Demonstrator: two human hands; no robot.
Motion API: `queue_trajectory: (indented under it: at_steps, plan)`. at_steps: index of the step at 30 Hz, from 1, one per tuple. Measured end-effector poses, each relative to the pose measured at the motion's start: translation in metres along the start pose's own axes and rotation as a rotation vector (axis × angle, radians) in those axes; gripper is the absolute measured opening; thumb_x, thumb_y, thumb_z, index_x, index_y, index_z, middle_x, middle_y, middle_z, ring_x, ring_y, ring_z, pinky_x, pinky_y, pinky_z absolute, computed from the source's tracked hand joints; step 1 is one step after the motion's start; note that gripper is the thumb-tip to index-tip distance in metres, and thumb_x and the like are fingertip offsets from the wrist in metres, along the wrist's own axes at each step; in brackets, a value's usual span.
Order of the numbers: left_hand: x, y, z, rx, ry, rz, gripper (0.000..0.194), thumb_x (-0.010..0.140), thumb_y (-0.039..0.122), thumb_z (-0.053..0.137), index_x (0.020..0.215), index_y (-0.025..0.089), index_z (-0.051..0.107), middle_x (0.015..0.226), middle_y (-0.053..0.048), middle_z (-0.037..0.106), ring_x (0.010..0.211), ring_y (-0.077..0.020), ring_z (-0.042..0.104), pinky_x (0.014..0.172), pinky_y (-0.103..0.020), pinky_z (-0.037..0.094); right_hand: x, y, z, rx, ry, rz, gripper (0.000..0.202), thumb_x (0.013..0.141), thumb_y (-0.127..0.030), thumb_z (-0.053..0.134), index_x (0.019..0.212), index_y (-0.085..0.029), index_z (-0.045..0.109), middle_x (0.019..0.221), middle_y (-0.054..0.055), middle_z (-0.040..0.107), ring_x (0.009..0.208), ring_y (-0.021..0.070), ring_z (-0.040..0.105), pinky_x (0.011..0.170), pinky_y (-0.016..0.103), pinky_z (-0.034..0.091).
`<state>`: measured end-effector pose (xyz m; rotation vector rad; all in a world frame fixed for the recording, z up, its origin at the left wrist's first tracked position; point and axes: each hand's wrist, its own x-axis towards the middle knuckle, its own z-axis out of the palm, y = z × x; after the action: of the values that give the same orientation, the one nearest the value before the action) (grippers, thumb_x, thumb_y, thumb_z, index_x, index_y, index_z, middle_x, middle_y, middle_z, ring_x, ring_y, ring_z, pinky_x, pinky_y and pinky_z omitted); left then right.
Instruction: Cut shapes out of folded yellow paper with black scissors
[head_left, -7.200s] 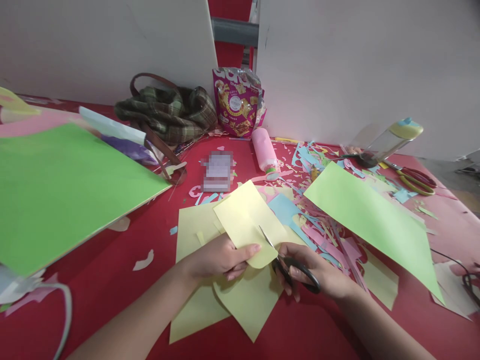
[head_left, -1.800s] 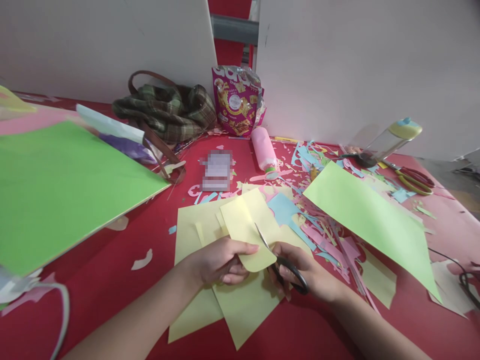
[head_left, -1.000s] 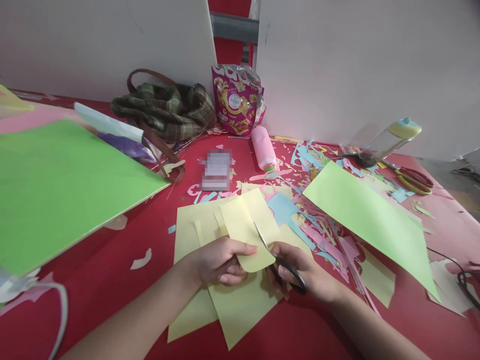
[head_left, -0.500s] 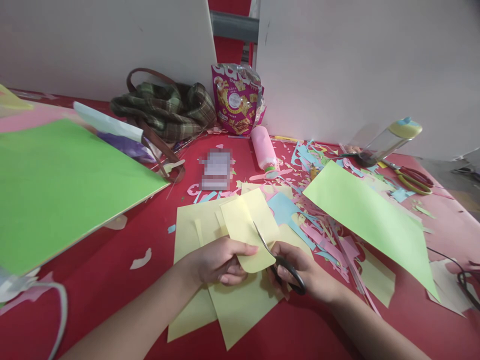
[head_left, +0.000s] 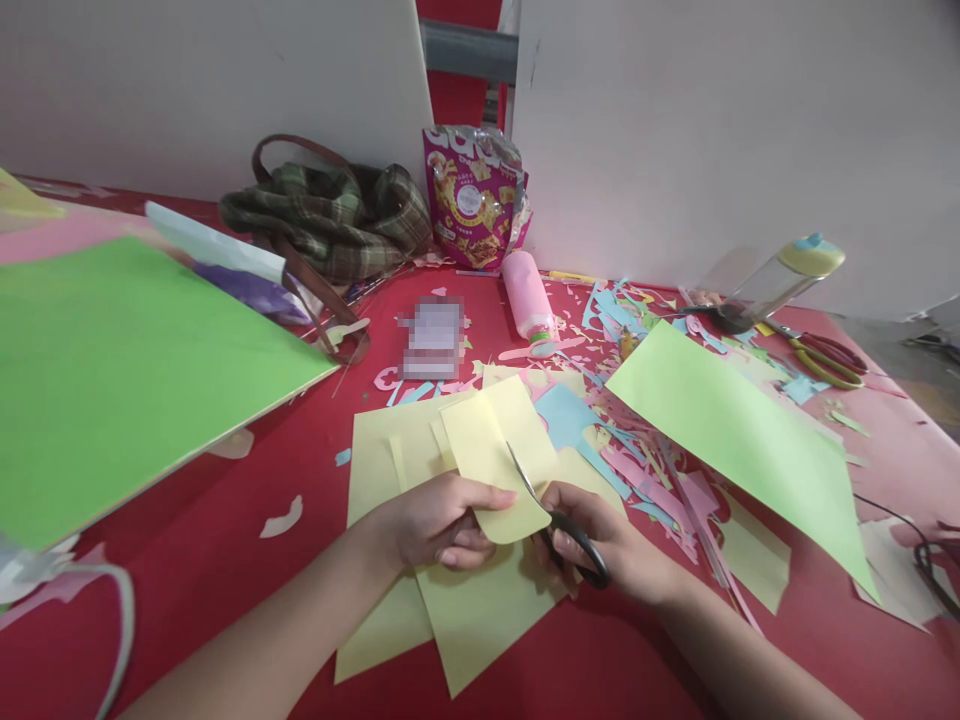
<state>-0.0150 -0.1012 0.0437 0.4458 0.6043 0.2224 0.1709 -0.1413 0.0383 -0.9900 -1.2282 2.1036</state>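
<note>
At the near edge of the red table, you are pinching a small yellow paper in your left hand, the thumb lying on top and the fingers curling beneath its lower edge. Your right hand is gripping black-handled scissors, one blade slanting across the paper's face toward the far edge while the other is hiding from view. The paper is hovering above larger yellow sheets, which are overlapping at the middle of the near edge. Toward the left edge, a bright green sheet is topping a stack, and a white cord is curving around the near left corner. Toward the right edge, a light green sheet is lying over paper scraps, with a second pair of scissors resting beyond it, near a clear drinking bottle. Along the far edge, a plaid bag is slumping beside a standing purple snack bag; just in front of the latter, a pink bottle is lying on its side, and a pixelated flat object is sitting nearby.
</note>
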Motion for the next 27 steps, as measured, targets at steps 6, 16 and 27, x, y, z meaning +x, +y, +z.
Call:
queue_trajectory:
  at_steps: [6,16,27]
  plan:
    - [0.0003,-0.0009,-0.0021,-0.006,-0.041,0.001,0.010,0.074,0.015,0.043,0.069,0.011,0.051,0.032,0.007,0.036,0.023,-0.0041,0.025,0.024,-0.014,0.012,-0.0013,0.0013,-0.0006,0.013,-0.011,-0.016,0.033,0.071,-0.044,0.055,0.078,-0.016,0.039,0.061,-0.001,0.051,0.046,0.0066,0.047,0.044,0.020,0.035]
    - [0.0005,0.0016,-0.0023,-0.018,-0.087,-0.001,0.012,0.073,0.014,0.043,0.078,0.010,0.053,0.036,0.006,0.041,0.024,-0.0039,0.026,0.023,-0.013,0.015,-0.0014,0.0027,-0.0016,0.051,-0.077,-0.030,0.032,0.073,-0.044,0.052,0.080,-0.015,0.039,0.068,0.001,0.051,0.051,0.0084,0.049,0.048,0.022,0.036]
    - [0.0005,-0.0014,-0.0034,0.035,-0.088,-0.024,0.012,0.073,0.017,0.044,0.072,0.010,0.053,0.033,0.007,0.037,0.023,-0.0042,0.024,0.022,-0.013,0.016,-0.0016,0.0006,-0.0024,0.055,-0.096,-0.007,0.034,0.074,-0.044,0.052,0.086,-0.014,0.042,0.073,0.003,0.052,0.055,0.0091,0.050,0.052,0.024,0.037]
